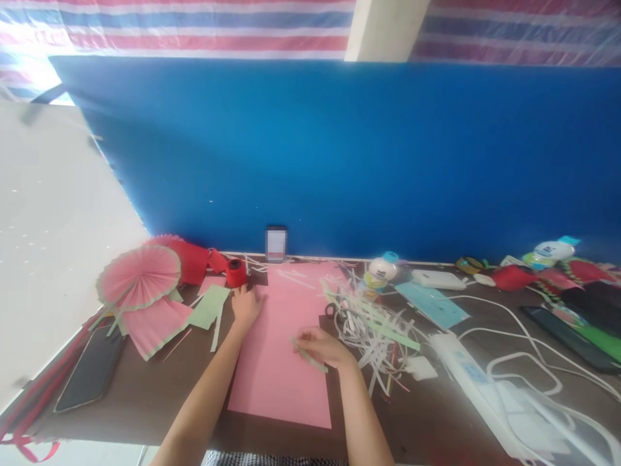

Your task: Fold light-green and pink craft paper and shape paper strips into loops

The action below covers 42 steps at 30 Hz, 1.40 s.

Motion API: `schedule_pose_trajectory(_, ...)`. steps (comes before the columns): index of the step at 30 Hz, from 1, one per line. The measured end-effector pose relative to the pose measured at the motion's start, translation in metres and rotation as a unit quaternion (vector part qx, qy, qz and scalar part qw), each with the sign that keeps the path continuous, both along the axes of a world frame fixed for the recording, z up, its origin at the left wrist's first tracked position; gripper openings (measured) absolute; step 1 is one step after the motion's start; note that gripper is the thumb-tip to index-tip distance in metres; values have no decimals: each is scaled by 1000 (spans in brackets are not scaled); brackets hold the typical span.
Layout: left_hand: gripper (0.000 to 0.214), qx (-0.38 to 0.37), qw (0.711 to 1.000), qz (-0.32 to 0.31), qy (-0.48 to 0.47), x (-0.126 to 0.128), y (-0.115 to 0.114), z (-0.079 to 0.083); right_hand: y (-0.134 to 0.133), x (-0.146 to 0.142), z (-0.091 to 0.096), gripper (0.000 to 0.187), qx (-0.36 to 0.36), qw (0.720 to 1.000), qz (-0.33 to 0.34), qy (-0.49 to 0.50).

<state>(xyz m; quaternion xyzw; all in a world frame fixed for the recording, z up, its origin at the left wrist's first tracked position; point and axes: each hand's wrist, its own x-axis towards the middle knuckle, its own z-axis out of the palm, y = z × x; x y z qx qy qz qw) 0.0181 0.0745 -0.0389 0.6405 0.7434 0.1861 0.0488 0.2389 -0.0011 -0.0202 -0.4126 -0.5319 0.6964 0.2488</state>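
Note:
A long pink sheet of paper point(281, 375) lies lengthwise before me on the dark table. My left hand point(246, 307) rests at its left edge, fingers stretched out and low on the surface, just below a red roll point(236, 273). Over the right half of the sheet, my right hand point(317, 346) pinches a narrow light-green paper strip point(313, 362). The strip slants down to the right, and part of it is hidden by the fingers. Left of my left hand lie a light-green paper piece point(209, 307) and a thin strip point(217, 329).
A heap of paper strips point(373, 343) with black-handled scissors point(332, 310) sits on the right. Beyond are a bottle point(380, 275), blue packet point(434, 304) and power strip point(473, 388) with cables. Leftward lie pink paper fans point(140, 278) and a phone point(92, 369). A blue panel point(339, 155) stands behind.

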Motion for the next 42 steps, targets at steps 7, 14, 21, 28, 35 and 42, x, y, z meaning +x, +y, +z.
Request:
schedule_pose_trajectory(7,30,42,992,-43,-109,-2,-7,-6,-3,-1,10,29,10,998,50,-27)
schedule_pose_trajectory(14,52,-14,822,-120,-556,-9,-1,-6,-5,-10,15,24,-1,993,117,-29)
schedule_pose_trajectory(21,34,-47,749,-174,-637,-20,16,-7,33,-36,23,33,51,997,-16,-55)
schedule_pose_trajectory(28,41,-28,744,-187,-641,-16,21,-10,95,-85,18,37,195,962,-156,-108)
schedule_pose_trajectory(35,32,9,752,-181,-634,-16,25,-10,112,-99,4,39,241,942,-204,-112)
schedule_pose_trajectory(42,29,21,766,-173,-619,-16,26,-11,111,-96,9,40,229,946,-210,-94)
